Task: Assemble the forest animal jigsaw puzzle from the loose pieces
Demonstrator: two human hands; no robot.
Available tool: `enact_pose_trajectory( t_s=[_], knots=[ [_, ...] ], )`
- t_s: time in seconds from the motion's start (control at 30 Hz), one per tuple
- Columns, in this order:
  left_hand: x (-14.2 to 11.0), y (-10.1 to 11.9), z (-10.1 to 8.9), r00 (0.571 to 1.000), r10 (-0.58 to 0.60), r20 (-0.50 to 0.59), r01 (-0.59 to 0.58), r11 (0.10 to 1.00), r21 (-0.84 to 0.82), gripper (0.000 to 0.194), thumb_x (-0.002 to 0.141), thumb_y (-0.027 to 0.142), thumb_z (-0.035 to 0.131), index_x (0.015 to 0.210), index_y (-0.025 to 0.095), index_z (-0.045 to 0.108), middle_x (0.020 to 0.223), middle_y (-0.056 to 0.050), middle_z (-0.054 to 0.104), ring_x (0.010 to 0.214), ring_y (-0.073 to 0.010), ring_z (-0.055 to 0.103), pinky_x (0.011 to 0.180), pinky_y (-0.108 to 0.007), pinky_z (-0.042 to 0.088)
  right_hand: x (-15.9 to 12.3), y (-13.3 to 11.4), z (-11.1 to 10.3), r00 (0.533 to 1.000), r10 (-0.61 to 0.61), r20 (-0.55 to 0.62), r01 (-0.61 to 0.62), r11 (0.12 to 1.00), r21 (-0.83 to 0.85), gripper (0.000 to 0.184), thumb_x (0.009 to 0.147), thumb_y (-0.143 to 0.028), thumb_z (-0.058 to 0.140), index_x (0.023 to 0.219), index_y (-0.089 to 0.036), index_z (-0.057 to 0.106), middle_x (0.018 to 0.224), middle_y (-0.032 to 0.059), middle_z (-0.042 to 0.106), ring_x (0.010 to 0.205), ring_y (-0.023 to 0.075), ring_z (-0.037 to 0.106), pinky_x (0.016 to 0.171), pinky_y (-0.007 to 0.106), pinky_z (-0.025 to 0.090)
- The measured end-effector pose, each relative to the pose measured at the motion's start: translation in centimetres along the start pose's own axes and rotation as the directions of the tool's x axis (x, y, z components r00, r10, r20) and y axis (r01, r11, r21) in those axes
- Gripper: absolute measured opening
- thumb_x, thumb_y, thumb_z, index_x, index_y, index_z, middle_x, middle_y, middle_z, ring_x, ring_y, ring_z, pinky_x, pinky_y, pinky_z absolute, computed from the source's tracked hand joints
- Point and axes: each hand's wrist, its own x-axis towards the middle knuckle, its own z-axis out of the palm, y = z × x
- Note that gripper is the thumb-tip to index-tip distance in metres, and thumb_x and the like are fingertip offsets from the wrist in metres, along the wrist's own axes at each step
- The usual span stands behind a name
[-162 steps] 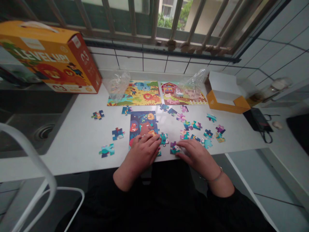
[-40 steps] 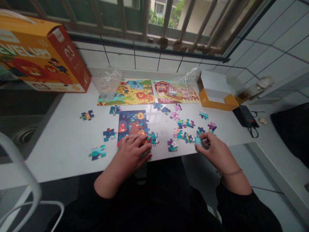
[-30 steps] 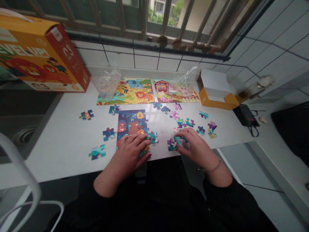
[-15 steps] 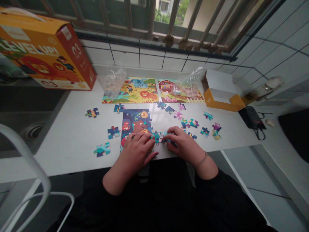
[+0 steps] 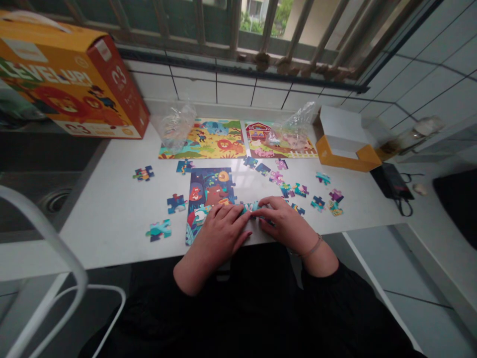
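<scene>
A partly assembled jigsaw puzzle [image 5: 210, 196] with a dark blue night scene and a lion lies on the white counter [image 5: 112, 238]. My left hand [image 5: 223, 228] rests on its lower edge. My right hand [image 5: 285, 221] pinches a teal jigsaw piece [image 5: 253, 208], which sits between both hands at the puzzle's right side. Several loose pieces, such as a pink and teal piece [image 5: 286, 190], lie to the right. Others, such as a blue piece [image 5: 176, 203], lie to the left. My hands hide the puzzle's lower right part.
Two finished jigsaw puzzles [image 5: 203, 139] [image 5: 280, 140] lie at the back, under clear plastic bags [image 5: 174, 127]. An orange puzzle box [image 5: 70, 84] stands back left, and its open tray [image 5: 345, 146] back right. A steel sink [image 5: 44, 199] and a white chair back [image 5: 44, 219] are at left.
My right hand has moved left from the loose pieces to the puzzle, carrying the teal piece. My left hand has shifted slightly right along the puzzle's lower edge.
</scene>
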Motion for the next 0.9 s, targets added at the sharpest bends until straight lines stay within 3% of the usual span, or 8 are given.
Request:
enact_pose_trajectory(
  t_s=[0.27,0.43,0.53,0.63,0.9],
  knots=[
    [0.0,0.0,-0.1,1.000,-0.008,0.000,0.008,1.000,0.003,0.045,0.112,0.041,0.059,0.153,0.023,0.063,0.153,-0.012,0.066,0.138,-0.0345,0.058,0.120,-0.054,0.040,-0.3,0.0,-0.6,1.000,0.007,-0.011,-0.007,1.000,0.005,0.033,0.101,-0.011,0.065,0.127,-0.027,0.079,0.131,0.0135,0.071,0.121,0.0293,0.069,0.106,0.050,0.060],
    [0.0,0.0,0.0,1.000,-0.013,-0.009,0.012,1.000,-0.001,0.043,0.111,0.042,0.060,0.150,0.024,0.066,0.152,-0.011,0.067,0.137,-0.0343,0.059,0.119,-0.054,0.041,-2.2,0.7,-2.7,0.987,0.147,-0.066,-0.148,0.989,-0.007,0.023,0.103,-0.022,0.070,0.126,-0.022,0.073,0.128,0.0152,0.073,0.124,0.0329,0.068,0.109,0.055,0.059],
    [0.0,0.0,-0.1,1.000,-0.017,-0.009,0.017,1.000,-0.001,0.043,0.111,0.041,0.061,0.150,0.025,0.066,0.152,-0.011,0.067,0.137,-0.0342,0.058,0.119,-0.054,0.041,-3.9,0.8,-3.6,0.981,0.192,0.000,-0.192,0.981,-0.022,0.035,0.098,-0.032,0.081,0.131,-0.024,0.070,0.133,0.0148,0.073,0.128,0.0357,0.068,0.111,0.058,0.058],
    [0.0,0.0,0.0,1.000,-0.014,-0.020,0.014,1.000,0.008,0.042,0.111,0.042,0.061,0.149,0.025,0.067,0.152,-0.011,0.068,0.137,-0.0340,0.059,0.119,-0.054,0.041,-5.0,0.4,-3.8,0.979,0.190,0.069,-0.189,0.982,-0.012,0.046,0.095,-0.032,0.086,0.136,-0.025,0.067,0.138,0.0140,0.072,0.129,0.0351,0.068,0.111,0.057,0.059],
    [0.2,0.0,0.1,1.000,-0.009,-0.016,0.010,0.999,0.039,0.050,0.110,0.048,0.062,0.154,0.024,0.063,0.152,-0.012,0.067,0.137,-0.0343,0.058,0.119,-0.053,0.040,-5.3,0.2,-3.1,0.989,0.134,0.063,-0.135,0.991,0.024,0.030,0.101,-0.026,0.079,0.129,-0.026,0.069,0.126,0.0112,0.077,0.119,0.0315,0.072,0.104,0.053,0.061]
  ],
)
